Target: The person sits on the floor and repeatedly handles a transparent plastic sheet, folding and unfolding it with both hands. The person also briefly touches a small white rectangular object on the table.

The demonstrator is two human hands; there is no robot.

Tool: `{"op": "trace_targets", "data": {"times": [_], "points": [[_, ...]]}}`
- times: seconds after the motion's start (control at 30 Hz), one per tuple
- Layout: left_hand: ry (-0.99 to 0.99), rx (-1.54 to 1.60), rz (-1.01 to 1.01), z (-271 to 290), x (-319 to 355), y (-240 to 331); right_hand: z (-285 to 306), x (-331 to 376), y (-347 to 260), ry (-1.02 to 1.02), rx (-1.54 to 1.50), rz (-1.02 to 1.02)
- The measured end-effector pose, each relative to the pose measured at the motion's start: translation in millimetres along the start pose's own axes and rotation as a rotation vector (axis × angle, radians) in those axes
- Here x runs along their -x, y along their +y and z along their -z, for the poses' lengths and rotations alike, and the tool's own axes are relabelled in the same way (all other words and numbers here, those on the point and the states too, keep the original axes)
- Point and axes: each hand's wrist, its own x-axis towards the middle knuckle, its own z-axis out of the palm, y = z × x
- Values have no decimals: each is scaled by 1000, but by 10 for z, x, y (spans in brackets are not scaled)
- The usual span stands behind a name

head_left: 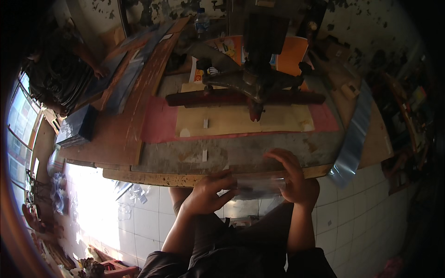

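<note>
Two dark fabric sleeves [308, 265] lie nearest us. Our left hand [209, 192] pinches one thin, clear plastic piece [258, 184] at its left end; our right hand [295, 183] cups the right end, fingers apart. With so loose a hold above our lap, it could slip or crease. Beyond, we count one grey-topped wooden table [169, 156], two small white rectangular tabs [205, 155], one bluish translucent strip [353, 141], one dark metal press [252, 84].

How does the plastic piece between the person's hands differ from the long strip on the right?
The plastic piece is between the left hand and the right hand; the strip lies on the table, one end past its edge. The strip looks longer than the plastic piece. The strip looks bluish, the plastic piece clear. Both look shiny.
</note>
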Motion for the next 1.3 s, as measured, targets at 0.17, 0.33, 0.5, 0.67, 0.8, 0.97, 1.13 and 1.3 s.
{"op": "trace_targets", "data": {"times": [0.17,0.33,0.5,0.67,0.8,0.97,1.13,1.3], "points": [[-21,45,101,11,-26,119,-117,-18,-39,111,155,-133],[-34,54,58,95,-107,251,-116,-7,-2,173,82,-186],[-123,36,-66,95,-75,65,-142,3,32,248,21,-207],[-126,63,-87,178,-204,320,-144,6,31,284,78,-212],[-124,96,-49,173,-156,270,-174,-19,-9,303,129,-197],[-171,124,-81,171,-219,266,-168,-27,-26,308,143,-195],[-192,55,-142,164,-165,137,-151,-6,-18,266,236,-138],[-142,107,-130,120,-183,154,-56,32,2,125,225,-82]]}}
